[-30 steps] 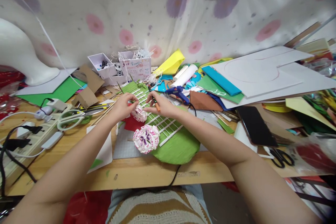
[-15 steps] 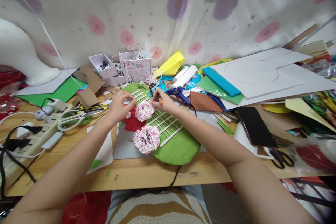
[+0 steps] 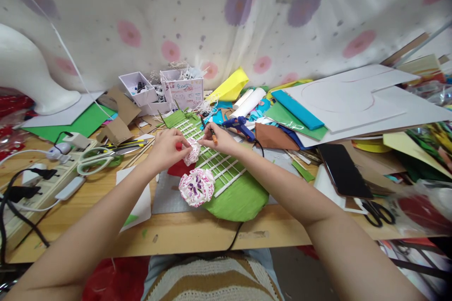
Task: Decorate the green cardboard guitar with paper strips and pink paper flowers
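A white paper flower with pink-purple edges (image 3: 192,152) sits at the left edge of a green crepe-covered piece (image 3: 240,202) with a white lattice (image 3: 226,169). My left hand (image 3: 170,148) is closed with its fingertips on that flower's left side. At the flower's upper right, my right hand (image 3: 219,140) is closed around a slim pen-like stick with an orange end (image 3: 214,139); its dark other end points away from me. Its fingertips are close to the petals, and I cannot tell whether they touch. A second paper flower (image 3: 197,187) lies nearer to me. Red paper (image 3: 178,168) shows beneath the left hand.
A blue glue gun (image 3: 240,126) lies beyond my right hand. White-handled scissors (image 3: 95,160) and a power strip (image 3: 52,193) are on the left. To the right are a phone (image 3: 344,171), black scissors (image 3: 378,213) and stacked white boards (image 3: 367,108).
My left hand has moved right and slightly down, from beside the upper flower onto it. That flower now looks tilted and partly covered by the fingers. My right hand has barely moved.
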Action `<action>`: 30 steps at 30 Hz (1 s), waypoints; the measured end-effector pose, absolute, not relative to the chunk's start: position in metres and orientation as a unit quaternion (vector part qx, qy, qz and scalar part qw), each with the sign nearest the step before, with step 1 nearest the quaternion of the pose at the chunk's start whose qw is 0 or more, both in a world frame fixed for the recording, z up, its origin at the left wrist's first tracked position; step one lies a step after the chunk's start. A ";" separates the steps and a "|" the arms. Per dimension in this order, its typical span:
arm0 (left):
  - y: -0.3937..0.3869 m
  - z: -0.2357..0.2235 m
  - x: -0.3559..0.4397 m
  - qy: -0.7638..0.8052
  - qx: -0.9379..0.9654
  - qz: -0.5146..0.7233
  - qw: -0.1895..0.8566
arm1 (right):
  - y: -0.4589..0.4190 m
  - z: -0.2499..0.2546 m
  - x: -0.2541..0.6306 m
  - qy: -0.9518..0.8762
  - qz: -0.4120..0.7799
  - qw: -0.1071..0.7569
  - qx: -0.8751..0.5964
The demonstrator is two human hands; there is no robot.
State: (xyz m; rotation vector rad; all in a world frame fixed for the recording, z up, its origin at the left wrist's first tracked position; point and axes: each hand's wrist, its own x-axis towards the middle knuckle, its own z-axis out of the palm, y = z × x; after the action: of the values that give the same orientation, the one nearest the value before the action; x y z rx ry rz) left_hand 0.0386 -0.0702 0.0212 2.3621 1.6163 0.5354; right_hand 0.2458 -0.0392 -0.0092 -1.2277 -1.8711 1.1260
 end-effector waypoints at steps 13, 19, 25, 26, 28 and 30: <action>-0.065 0.025 0.038 0.535 0.813 0.192 0.124 | -0.045 0.000 0.227 -0.719 0.407 0.300 -0.476; -0.067 0.026 0.036 0.583 0.770 0.231 0.116 | -0.034 -0.013 0.235 -0.620 0.510 0.350 -0.483; -0.073 0.024 0.048 0.592 0.778 0.191 0.093 | -0.034 -0.017 0.241 -0.603 0.514 0.367 -0.487; -0.073 0.024 0.049 0.593 0.778 0.186 0.091 | -0.035 -0.016 0.241 -0.603 0.516 0.367 -0.486; -0.073 0.023 0.049 0.594 0.779 0.179 0.089 | -0.036 -0.015 0.241 -0.602 0.515 0.367 -0.487; -0.072 0.023 0.049 0.592 0.781 0.178 0.087 | -0.037 -0.014 0.241 -0.603 0.513 0.365 -0.489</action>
State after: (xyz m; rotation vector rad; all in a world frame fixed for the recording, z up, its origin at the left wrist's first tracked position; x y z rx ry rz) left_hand 0.0487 -0.0715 0.0232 2.3274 1.7638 0.5306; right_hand 0.2408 -0.0368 -0.0140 -1.2584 -1.5503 1.3204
